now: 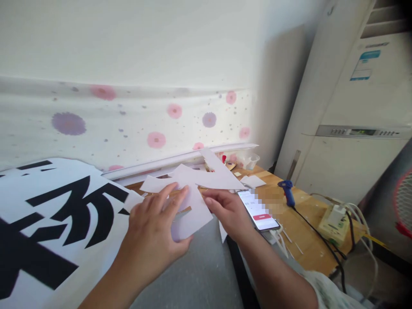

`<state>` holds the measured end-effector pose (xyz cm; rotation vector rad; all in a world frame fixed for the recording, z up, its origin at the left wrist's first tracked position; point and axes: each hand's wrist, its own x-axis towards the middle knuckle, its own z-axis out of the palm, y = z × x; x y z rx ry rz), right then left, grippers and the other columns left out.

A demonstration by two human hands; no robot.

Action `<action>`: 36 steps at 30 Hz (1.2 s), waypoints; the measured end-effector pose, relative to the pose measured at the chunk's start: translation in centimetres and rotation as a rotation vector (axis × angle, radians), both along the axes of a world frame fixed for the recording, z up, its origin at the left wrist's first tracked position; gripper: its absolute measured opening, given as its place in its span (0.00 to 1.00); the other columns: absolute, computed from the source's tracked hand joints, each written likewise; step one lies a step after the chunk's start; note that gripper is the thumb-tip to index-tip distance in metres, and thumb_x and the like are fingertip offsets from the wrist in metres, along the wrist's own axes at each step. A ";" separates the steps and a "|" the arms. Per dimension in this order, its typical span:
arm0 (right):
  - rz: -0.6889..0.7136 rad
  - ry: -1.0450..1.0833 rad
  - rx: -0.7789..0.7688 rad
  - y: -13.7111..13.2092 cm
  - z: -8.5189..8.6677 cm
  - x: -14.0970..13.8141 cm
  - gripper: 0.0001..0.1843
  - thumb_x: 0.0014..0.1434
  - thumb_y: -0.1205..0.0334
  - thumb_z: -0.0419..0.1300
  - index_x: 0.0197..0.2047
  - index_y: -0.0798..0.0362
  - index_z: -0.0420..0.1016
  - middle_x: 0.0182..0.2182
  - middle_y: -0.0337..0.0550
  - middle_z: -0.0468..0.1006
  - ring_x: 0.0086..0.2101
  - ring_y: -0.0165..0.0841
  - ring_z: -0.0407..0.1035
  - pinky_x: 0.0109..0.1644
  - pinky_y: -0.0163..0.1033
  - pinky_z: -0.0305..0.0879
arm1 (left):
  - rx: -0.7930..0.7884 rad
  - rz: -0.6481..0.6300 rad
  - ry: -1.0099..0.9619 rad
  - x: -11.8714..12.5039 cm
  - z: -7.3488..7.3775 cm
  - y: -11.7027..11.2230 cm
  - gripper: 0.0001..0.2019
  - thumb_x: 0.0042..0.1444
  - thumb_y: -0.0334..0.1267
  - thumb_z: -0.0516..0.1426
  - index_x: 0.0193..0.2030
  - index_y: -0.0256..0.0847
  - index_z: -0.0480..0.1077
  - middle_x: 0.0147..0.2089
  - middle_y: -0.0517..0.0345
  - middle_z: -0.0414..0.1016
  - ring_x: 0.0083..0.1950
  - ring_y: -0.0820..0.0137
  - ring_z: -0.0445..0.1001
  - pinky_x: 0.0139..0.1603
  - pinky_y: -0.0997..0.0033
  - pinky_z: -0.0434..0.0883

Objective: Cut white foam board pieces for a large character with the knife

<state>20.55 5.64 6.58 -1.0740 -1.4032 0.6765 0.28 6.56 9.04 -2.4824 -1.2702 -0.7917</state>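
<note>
A white cut-out piece (199, 219), flat like card or paper with a small slot in it, is in front of me. My left hand (154, 223) grips it, fingers over its upper face and thumb at the lower edge. At its right side my right hand (230, 212) is closed, with thumb and fingers at the edge; the fingertips are partly hidden. Just beyond lies an angular white cut-out strip (220, 174), touching or overlapping the piece. Left of my hands are white sheets with bold black characters (80, 210).
A lit phone (257, 210) lies right of my right hand on the wooden table (298, 199). Farther right are a blue glue gun (286, 191) with a black cord and a power strip (334, 223) with cables. A clear plastic cup (251, 161) stands at the back.
</note>
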 end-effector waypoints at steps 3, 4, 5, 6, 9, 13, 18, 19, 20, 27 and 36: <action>-0.162 -0.634 -0.192 -2.3 -1.9 2.4 0.21 0.63 0.53 0.57 0.52 0.55 0.79 0.30 0.50 0.84 0.32 0.44 0.78 0.38 0.46 0.71 | 0.077 0.058 0.029 -0.9 0.8 0.1 0.34 0.49 0.44 0.60 0.66 0.56 0.64 0.70 0.54 0.64 0.61 0.45 0.67 0.55 0.39 0.64; -0.208 -0.834 -0.285 -3.0 -2.6 2.9 0.22 0.63 0.54 0.57 0.56 0.56 0.77 0.32 0.53 0.84 0.36 0.49 0.79 0.41 0.49 0.71 | 0.092 0.066 0.036 -1.2 1.0 0.1 0.34 0.49 0.45 0.60 0.66 0.56 0.64 0.70 0.54 0.64 0.61 0.45 0.67 0.55 0.40 0.63; -0.217 -0.975 -0.365 -3.7 -3.4 3.4 0.26 0.62 0.54 0.59 0.60 0.56 0.74 0.37 0.56 0.85 0.40 0.53 0.79 0.43 0.51 0.71 | 0.101 0.070 0.042 -1.4 1.3 0.0 0.34 0.50 0.47 0.60 0.66 0.56 0.65 0.70 0.54 0.64 0.60 0.44 0.67 0.54 0.40 0.63; -0.203 -1.067 -0.428 -4.4 -4.2 3.6 0.30 0.61 0.53 0.60 0.64 0.55 0.70 0.41 0.59 0.84 0.43 0.56 0.79 0.45 0.54 0.71 | 0.105 0.077 0.045 -1.6 1.6 -0.1 0.34 0.50 0.47 0.60 0.66 0.56 0.64 0.71 0.54 0.63 0.60 0.45 0.67 0.54 0.40 0.62; -0.153 -1.177 -0.557 -5.7 -6.0 3.6 0.37 0.57 0.53 0.63 0.68 0.53 0.65 0.51 0.61 0.80 0.47 0.60 0.77 0.49 0.59 0.71 | 0.100 0.103 0.043 -2.1 2.3 -0.4 0.33 0.51 0.46 0.60 0.66 0.56 0.64 0.72 0.55 0.61 0.61 0.45 0.66 0.56 0.41 0.61; -0.070 -1.063 -0.597 -6.5 -6.6 4.0 0.39 0.50 0.67 0.61 0.67 0.53 0.66 0.54 0.59 0.79 0.52 0.54 0.75 0.55 0.55 0.69 | 0.076 0.097 0.030 -2.9 2.8 -0.5 0.33 0.52 0.48 0.59 0.67 0.57 0.63 0.72 0.56 0.60 0.62 0.44 0.66 0.57 0.41 0.61; 0.173 -0.560 -0.448 -7.4 -4.0 6.6 0.37 0.47 0.72 0.56 0.62 0.47 0.72 0.46 0.48 0.83 0.45 0.42 0.77 0.49 0.44 0.73 | 0.097 0.104 -0.009 -4.6 2.9 0.3 0.33 0.52 0.50 0.59 0.67 0.59 0.61 0.73 0.56 0.60 0.63 0.45 0.65 0.57 0.40 0.61; 0.229 -0.427 -0.360 -7.3 -3.1 6.8 0.34 0.51 0.71 0.56 0.63 0.46 0.72 0.42 0.47 0.83 0.40 0.41 0.78 0.45 0.44 0.74 | 0.114 0.110 -0.026 -4.8 3.0 0.3 0.33 0.53 0.50 0.58 0.67 0.59 0.61 0.73 0.56 0.60 0.63 0.45 0.65 0.57 0.40 0.61; 0.267 -0.318 -0.248 -7.1 -2.1 6.8 0.31 0.57 0.68 0.55 0.64 0.46 0.70 0.39 0.47 0.82 0.37 0.40 0.77 0.42 0.43 0.74 | 0.126 0.111 -0.041 -5.0 3.0 0.4 0.33 0.53 0.51 0.58 0.67 0.59 0.60 0.73 0.57 0.60 0.63 0.45 0.65 0.57 0.39 0.61; 0.037 -0.519 0.442 -1.5 4.9 1.4 0.18 0.69 0.60 0.53 0.60 0.49 0.69 0.39 0.47 0.81 0.41 0.37 0.75 0.45 0.42 0.72 | 0.154 0.023 -0.091 -6.2 3.5 -0.3 0.38 0.52 0.52 0.59 0.70 0.65 0.53 0.74 0.60 0.59 0.68 0.46 0.63 0.62 0.38 0.60; -0.127 -0.556 0.647 2.5 5.8 -1.3 0.10 0.69 0.61 0.52 0.49 0.51 0.71 0.32 0.42 0.80 0.32 0.34 0.74 0.35 0.36 0.67 | 0.198 -0.015 -0.110 -7.2 4.1 -1.3 0.39 0.50 0.48 0.60 0.70 0.62 0.55 0.72 0.60 0.63 0.67 0.48 0.66 0.63 0.42 0.65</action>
